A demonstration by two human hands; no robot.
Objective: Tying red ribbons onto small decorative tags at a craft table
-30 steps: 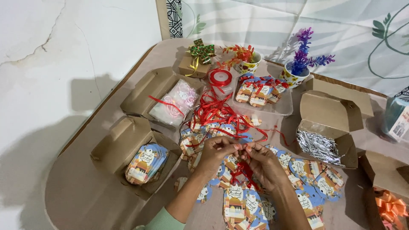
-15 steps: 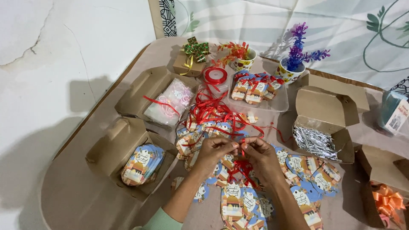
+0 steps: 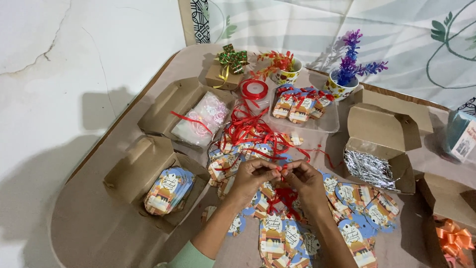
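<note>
- Two hands work at the middle of a round-ended brown table (image 3: 94,228), over a scatter of printed card tags (image 3: 277,233) in blue and orange.
- Largest items: open brown card boxes. One near left (image 3: 134,173) holds a stack of the same tags; one far left (image 3: 168,106) holds a clear bag tied with red; one to the right (image 3: 382,134) holds silver foil shreds.
- Clear tray (image 3: 329,121) at the far side, with finished tags tied in red.
- Two small pots behind it: one with purple sprigs (image 3: 342,89), one with orange-red ones (image 3: 287,75). Small box with a green-gold bow (image 3: 223,75) stands beside them.
- Red ribbon spool (image 3: 254,89) lies flat just beyond a loose tangle of red ribbon (image 3: 253,131).
- Orange bow (image 3: 453,238) at the right edge, part cut off.
- Key relation: a short red ribbon piece (image 3: 283,196) sits directly between the hands, top end at the fingertips, the rest hanging down toward the person over the tags. Long axis runs roughly away-to-near. Both hands equally close; neither has to reach.
- Left hand (image 3: 250,178): fingers curled in, thumb and forefinger pressed together on the ribbon's top end.
- Right hand (image 3: 307,183): same posture, mirror-wise, fingertips meeting the left's, pinching the same ribbon. Whether a knot is formed there: cannot tell, too small.
</note>
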